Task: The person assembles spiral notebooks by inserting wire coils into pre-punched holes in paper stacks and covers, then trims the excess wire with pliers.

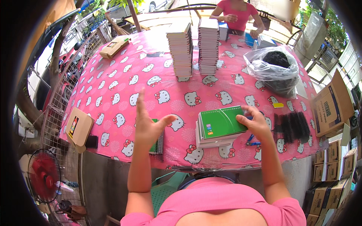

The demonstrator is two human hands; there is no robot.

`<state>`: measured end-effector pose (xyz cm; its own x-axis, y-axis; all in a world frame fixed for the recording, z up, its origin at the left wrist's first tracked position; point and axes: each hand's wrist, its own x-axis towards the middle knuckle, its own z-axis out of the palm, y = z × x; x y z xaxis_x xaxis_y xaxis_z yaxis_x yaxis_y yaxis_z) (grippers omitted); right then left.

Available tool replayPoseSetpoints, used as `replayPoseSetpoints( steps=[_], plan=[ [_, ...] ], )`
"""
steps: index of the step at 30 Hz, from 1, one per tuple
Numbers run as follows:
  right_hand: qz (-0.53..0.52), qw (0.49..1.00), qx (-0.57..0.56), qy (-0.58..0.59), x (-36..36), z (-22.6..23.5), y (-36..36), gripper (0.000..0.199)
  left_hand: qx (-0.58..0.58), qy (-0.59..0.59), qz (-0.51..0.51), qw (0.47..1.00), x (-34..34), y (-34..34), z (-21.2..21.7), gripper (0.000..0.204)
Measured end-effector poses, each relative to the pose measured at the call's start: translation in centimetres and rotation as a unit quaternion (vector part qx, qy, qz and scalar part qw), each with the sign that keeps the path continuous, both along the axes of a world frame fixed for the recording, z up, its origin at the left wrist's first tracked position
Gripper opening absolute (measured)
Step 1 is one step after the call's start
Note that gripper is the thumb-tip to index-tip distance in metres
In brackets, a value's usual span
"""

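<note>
Notebooks make up most of the count: two tall stacks [180, 52] standing near the counter's far side, one low pile [215, 141] topped by a green notebook [222, 122], and a green spiral-bound batch [160, 144] to its left, the last two too tight to count. The right hand [257, 123] lies half-curled at the green notebook's right edge, thumb on the cover — whether it grips, I cannot tell. The left hand [148, 120] is open, thumb spread and fingers up, over the spiral-bound batch; contact is unclear. Right of the pile are one blue-handled tool [253, 143], one yellow tag [278, 105], a cluster of black coils [292, 127] and one clear bag [290, 78] of black material. Two cardboard boxes [81, 127] sit along the left edge. The spiral-bound batch reaches near the front edge; the pile sits farther back — pink patterned cloth [179, 137] shows between them and stretches toward the tall stacks.
</note>
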<state>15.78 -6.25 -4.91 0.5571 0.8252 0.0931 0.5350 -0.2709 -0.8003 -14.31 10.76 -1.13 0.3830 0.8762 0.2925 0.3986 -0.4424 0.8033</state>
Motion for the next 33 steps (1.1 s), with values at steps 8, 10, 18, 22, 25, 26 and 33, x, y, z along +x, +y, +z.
replayPoseSetpoints(
  steps=[8, 10, 18, 22, 25, 26, 33],
  plan=[
    [0.096, 0.972, 0.194, 0.096, 0.1, 2.1, -0.8, 0.022, 0.228, -0.13, -0.063, 0.963, 9.0, -7.1, 2.5, 0.079],
    [0.103, 0.971, 0.209, 0.053, -1.9, -0.4, 0.8, 0.024, 0.285, 0.062, -0.038, 0.956, 12.1, -9.0, 2.4, 0.057],
    [-0.151, 0.976, -0.01, -0.158, 13.8, -6.2, -4.9, 0.033, 0.288, 0.087, -0.023, 0.953, 14.6, -9.3, 0.3, 0.014],
    [-0.28, 0.909, -0.165, -0.261, 20.3, -17.0, -10.7, 0.037, 0.263, 0.066, -0.024, 0.962, 15.2, -10.0, 0.1, 0.018],
    [-0.27, 0.92, -0.163, -0.233, 19.9, -14.5, -10.1, 0.021, 0.206, 0.073, -0.047, 0.975, 13.9, -9.5, 0.3, 0.017],
    [-0.268, 0.923, -0.152, -0.229, 20.2, -13.5, -10.5, 0.02, 0.189, 0.075, -0.059, 0.977, 13.9, -9.5, 0.6, 0.017],
    [0.025, 0.971, 0.132, -0.196, 9.6, 0.3, -5.6, 0.038, 0.186, 0.02, -0.056, 0.981, 14.2, -9.4, 1.2, 0.021]
  ],
)
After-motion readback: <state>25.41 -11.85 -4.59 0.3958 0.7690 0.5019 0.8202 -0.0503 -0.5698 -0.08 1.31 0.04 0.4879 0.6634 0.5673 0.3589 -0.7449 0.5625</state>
